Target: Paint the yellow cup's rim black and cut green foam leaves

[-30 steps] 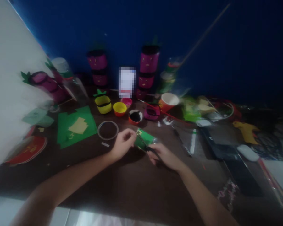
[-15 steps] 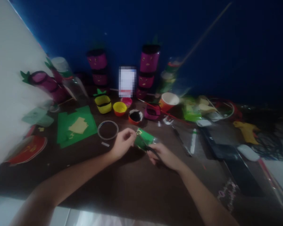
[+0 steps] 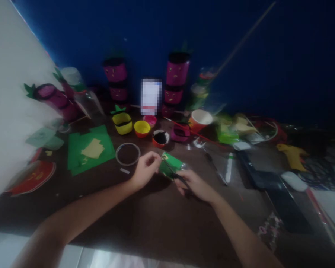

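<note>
In the middle of the table, my right hand [image 3: 188, 181] is closed round the dark handles of a pair of scissors [image 3: 171, 171]. Their blades point up and left towards my left hand [image 3: 146, 169], whose thumb and fingers are pinched together. A tiny pale yellow piece of paper [image 3: 164, 158] shows at those fingertips, by the blade tips; the detail is dim. Under the scissors and fingertips lies a green piece [image 3: 173, 160] with a shiny, clear-looking right end, partly hidden by my hands. Left of my left hand is a clear ring [image 3: 127, 154].
Pale yellow paper [image 3: 93, 149] lies on green sheets [image 3: 108, 143] to the left. Behind my hands stand small cups, including a yellow one [image 3: 142, 128], a lit phone [image 3: 150, 96] and purple decorated containers [image 3: 177, 74]. Rightward are a marker [image 3: 229, 167] and a yellow glue gun [image 3: 293, 154].
</note>
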A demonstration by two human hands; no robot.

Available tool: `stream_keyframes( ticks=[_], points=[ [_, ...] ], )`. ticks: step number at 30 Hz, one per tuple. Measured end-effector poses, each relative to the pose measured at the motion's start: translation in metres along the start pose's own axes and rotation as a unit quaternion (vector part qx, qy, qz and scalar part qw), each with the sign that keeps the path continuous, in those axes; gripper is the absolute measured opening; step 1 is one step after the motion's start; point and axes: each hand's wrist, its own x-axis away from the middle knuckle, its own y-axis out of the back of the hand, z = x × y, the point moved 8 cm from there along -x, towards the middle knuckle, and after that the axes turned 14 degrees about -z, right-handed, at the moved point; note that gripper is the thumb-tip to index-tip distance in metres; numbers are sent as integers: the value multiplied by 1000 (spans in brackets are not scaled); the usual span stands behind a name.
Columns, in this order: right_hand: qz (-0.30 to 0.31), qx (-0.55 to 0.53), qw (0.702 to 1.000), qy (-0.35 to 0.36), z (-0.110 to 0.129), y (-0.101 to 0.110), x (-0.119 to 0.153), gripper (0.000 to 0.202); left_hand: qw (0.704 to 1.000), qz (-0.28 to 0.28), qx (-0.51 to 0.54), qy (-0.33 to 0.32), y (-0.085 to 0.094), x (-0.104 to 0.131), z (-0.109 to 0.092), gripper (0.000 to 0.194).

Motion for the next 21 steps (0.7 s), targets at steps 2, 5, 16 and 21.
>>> stream_keyframes(
  ticks=[2,5,16,21],
  points=[
    [1,-6,1000,-2,-2,0,0,33,1000,1,-3,-2,0,0,0,21],
    [9,-8,1000,-6,-4,-1,0,32,1000,5,-5,-5,0,0,1,20],
    [20,-18,1000,-15,-2,0,2,39,1000,1,-9,-6,1,-1,0,18],
    [21,-33,999,-17,-2,-1,2,42,1000,5,-3,-9,0,0,-1,20]
  ],
)
